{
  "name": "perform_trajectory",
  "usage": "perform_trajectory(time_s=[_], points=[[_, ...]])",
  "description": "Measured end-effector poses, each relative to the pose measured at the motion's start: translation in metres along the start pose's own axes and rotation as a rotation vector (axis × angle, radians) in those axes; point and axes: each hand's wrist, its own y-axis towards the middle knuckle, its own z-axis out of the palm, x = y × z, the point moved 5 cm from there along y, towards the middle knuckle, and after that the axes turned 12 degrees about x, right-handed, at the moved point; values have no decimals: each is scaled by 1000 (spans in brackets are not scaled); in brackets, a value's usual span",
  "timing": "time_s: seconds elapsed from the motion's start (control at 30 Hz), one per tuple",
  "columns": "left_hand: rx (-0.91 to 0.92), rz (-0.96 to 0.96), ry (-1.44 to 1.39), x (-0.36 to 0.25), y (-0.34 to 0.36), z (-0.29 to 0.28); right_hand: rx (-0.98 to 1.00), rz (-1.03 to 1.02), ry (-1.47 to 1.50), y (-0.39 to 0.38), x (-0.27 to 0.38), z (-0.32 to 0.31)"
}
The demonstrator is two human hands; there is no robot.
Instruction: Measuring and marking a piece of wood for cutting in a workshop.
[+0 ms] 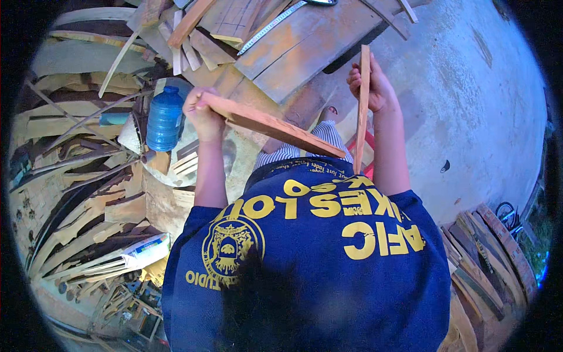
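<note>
Wooden plank (272,127) is slanting down to the right — its lower end is sitting close to a narrower wooden strip (363,105). The left hand (202,115) is clasping the plank's upper end, and the right hand (380,89) is gripping the strip near its top — fingers curling around it.

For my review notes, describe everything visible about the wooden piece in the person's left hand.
The wooden piece is a long, straight-edged, orange-brown bar with visible grain, a lighter upper face and a darker side. The left hand grips one end; from there it slants rightward and down the picture, its other end showing against the striped trousers. Whether that end touches them is unclear.
</note>
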Motion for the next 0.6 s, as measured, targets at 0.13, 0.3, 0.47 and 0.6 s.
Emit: perform_trajectory(time_s=[0.13,0.3,0.47,0.6], points=[[1,-9,-118,4,-9,-14,12,-1,-41,-3,-9,14],[-74,-79,-73,3,-16,-25,-16,-94,-47,-1,5,-31],[-244,-224,-114,9,-30,-40,-401,-261,43,27,8,-72],[-404,-408,-102,9,-37,-39,-480,-406,-101,74,33,-84]])
